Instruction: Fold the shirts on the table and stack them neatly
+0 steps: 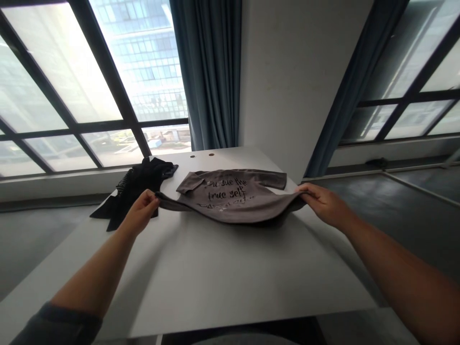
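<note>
I log the near edge of a white table (215, 282) first. My left hand (141, 212) and right hand (325, 203) are both closed in a pinch on opposite ends of the hem of a grey-brown printed shirt (230, 196), which lies mid-table, its hem raised and sagging between them. The cloth appears thin, light and limp; I rate it soft, not fragile, and liable to slip from a shallow pinch, so the hem corners are the sound holds. The left hand is also nearest a crumpled black garment (140, 184), lying to the left, just beside the shirt. Beyond stand a window (61, 86) and a blue curtain (208, 72).
</note>
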Demonstrator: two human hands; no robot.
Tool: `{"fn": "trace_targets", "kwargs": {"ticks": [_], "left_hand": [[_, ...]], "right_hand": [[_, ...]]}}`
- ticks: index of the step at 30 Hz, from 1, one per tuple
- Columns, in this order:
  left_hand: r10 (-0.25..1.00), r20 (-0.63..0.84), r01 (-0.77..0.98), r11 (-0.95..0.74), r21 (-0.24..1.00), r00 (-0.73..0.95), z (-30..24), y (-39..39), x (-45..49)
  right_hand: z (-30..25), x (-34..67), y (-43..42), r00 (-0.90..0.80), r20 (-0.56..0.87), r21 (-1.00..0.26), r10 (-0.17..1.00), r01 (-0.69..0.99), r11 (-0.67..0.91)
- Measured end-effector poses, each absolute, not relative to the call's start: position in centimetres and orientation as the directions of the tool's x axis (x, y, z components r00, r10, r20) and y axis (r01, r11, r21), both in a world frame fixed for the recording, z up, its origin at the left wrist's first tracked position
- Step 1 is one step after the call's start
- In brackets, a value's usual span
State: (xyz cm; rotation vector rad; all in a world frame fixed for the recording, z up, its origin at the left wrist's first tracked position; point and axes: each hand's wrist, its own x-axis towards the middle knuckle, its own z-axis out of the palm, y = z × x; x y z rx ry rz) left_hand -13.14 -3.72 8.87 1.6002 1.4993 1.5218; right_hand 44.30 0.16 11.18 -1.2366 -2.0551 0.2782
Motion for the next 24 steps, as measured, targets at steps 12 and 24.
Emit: {"fn": "trace_targets", "kwargs": {"ticks": [12, 24], "left_hand": [[0.893, -0.192, 0.818, -0.263, 0.511, 0.407, 3.5, -16.9, -14.9], [0.928, -0.110, 0.885, -0.296, 0.359, 0.355, 5.1, -4.0, -11.0]], "right_hand": [[3.2, 48.1, -11.3, -0.617, -0.111, -0.476, 0.779, 0.721, 0.503], [5.7, 41.9, 2.5, -0.622, 0.006, -0.285, 0.783, 0.749, 0.598]]}}
